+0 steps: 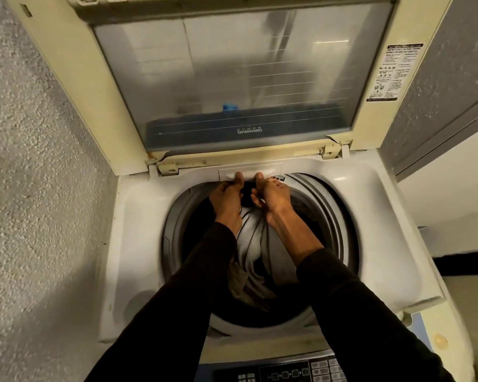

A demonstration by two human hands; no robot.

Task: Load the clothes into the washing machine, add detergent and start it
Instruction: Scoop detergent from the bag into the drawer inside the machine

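Beside rough wall (pixel 33 161), raised lid (pixel 232 78) shows inverted "DIAMOND".

Clothes (pixel 253 252) in drum (pixel 339 216), lid (pixel 232 78) behind.

Both my arms reach straight forward in dark sleeves, wrists bare. My left hand (pixel 228 201) and right hand (pixel 272 198) sit close together, nearly touching, knuckles up. The fingers (pixel 239 179) of each curl inward, thumbs stretched forward, pinching something dark between them.
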